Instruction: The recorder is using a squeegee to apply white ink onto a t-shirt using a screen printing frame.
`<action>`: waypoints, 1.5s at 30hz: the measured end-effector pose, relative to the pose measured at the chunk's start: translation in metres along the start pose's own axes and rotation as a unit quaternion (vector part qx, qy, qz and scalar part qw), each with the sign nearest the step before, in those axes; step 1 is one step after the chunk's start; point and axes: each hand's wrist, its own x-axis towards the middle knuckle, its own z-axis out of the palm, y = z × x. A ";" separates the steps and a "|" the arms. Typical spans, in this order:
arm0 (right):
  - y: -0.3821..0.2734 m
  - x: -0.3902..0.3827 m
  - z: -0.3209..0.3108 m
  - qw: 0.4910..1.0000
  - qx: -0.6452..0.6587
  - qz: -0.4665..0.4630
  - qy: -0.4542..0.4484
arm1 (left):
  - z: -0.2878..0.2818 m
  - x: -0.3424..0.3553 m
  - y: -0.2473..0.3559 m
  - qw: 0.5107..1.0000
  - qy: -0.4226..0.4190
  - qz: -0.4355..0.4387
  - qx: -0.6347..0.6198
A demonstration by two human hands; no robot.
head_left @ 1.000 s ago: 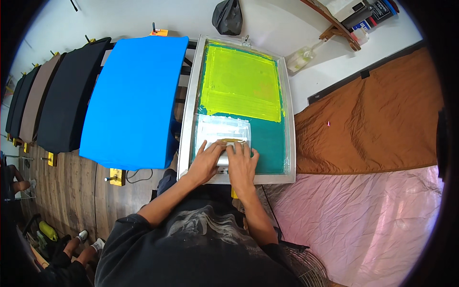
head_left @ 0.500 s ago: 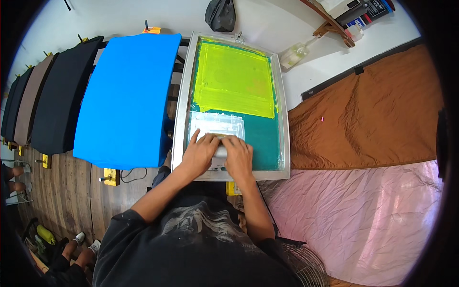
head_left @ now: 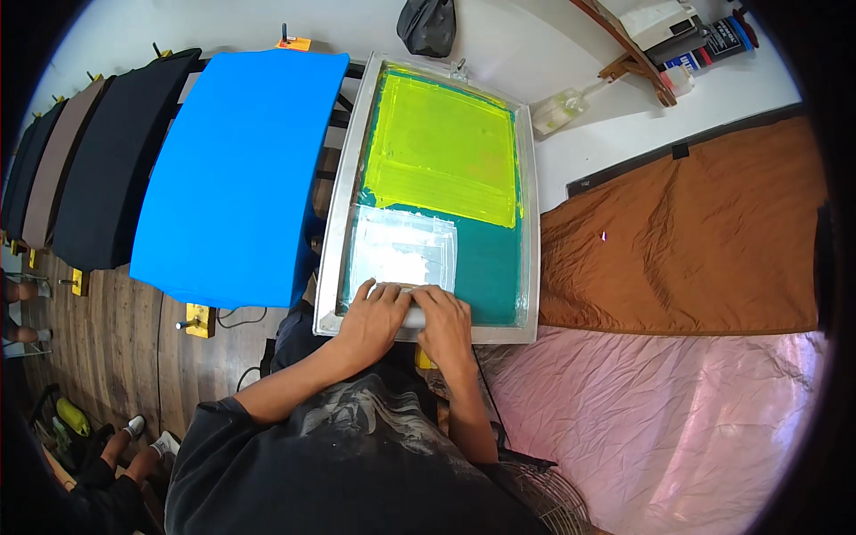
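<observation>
Grey squeegee (head_left: 414,317) near the six o'clock end of the screen (head_left: 530,223), its long axis running roughly nine to three, across the screen's twelve-to-six length. The left hand (head_left: 373,323), toward nine, and right hand (head_left: 444,325), toward three, clasp it side by side, fingers curled over it. White ink (head_left: 392,245) lies just beyond, toward twelve; yellow ink (head_left: 446,143) lies farther up.

Near the lower edge of a rectangular silver metal frame (head_left: 531,276) with dark-green mesh (head_left: 488,276), the person's left hand (head_left: 372,321) and right hand (head_left: 445,325) grip a pale grey bar-shaped tool (head_left: 413,317). A glossy white patch (head_left: 401,245) lies just beyond them. A yellow-green rectangular patch (head_left: 441,147) covers the mesh's upper part; a bright-blue cloth-covered board (head_left: 241,178) stands left of the frame.
</observation>
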 end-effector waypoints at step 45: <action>0.024 0.048 -0.025 0.997 -0.031 -0.026 -0.058 | -0.011 0.050 -0.011 0.999 -0.040 -0.033 0.011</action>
